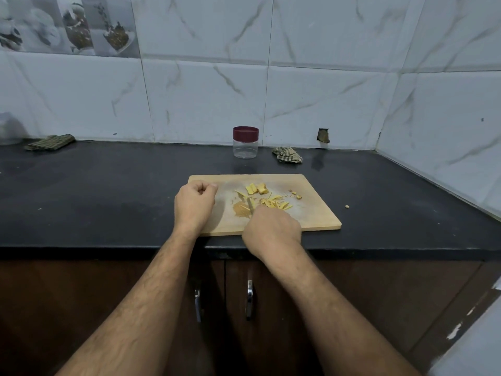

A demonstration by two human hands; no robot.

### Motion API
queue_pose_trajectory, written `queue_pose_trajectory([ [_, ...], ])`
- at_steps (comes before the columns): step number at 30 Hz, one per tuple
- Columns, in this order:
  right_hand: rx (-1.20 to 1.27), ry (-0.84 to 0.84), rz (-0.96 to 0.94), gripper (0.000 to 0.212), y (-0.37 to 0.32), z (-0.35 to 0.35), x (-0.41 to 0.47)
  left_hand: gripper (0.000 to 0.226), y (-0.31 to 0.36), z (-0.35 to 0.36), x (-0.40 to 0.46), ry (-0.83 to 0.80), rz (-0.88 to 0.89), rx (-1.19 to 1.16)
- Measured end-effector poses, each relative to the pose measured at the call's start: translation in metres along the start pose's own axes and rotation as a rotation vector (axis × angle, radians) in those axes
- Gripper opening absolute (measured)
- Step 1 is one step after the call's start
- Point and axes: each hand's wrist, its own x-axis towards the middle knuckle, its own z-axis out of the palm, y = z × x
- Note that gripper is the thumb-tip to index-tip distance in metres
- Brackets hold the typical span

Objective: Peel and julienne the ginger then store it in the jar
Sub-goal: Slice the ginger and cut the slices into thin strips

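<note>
A wooden cutting board (311,213) lies on the black counter. On it are sliced ginger pieces (257,189), thin ginger strips (276,202), a pile of brown peel (241,210) and small trimmed bits (295,195). My right hand (272,230) rests at the board's near edge, closed around a knife (249,204) whose blade points away over the peel. My left hand (193,203) is a loose fist on the board's left end, holding nothing that I can see. A clear jar with a maroon lid (245,142) stands closed behind the board, by the wall.
A crumpled checked cloth (287,154) lies right of the jar. A folded cloth (50,142) and a cloudy plastic container (9,128) sit at the far left. One ginger scrap (347,206) lies on the counter right of the board. Tiled walls meet at the right corner.
</note>
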Motion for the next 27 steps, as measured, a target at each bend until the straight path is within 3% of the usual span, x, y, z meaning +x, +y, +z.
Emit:
queue_pose_trajectory([
  [9, 0.036, 0.020, -0.083, 0.022, 0.001, 0.000, -0.013, 0.036, 0.002, 0.000, -0.002, 0.007, 0.005, 0.047],
  [19, 0.069, 0.084, 0.020, 0.017, 0.019, -0.010, -0.002, 0.035, 0.004, 0.000, -0.003, -0.002, -0.003, 0.076],
  [24, 0.094, 0.062, -0.041, 0.038, -0.009, -0.003, 0.027, 0.036, 0.004, -0.001, -0.002, -0.003, -0.005, 0.073],
  [27, 0.084, 0.037, -0.024, 0.037, -0.021, 0.001, 0.045, 0.036, 0.003, -0.001, -0.002, -0.002, -0.006, 0.062],
])
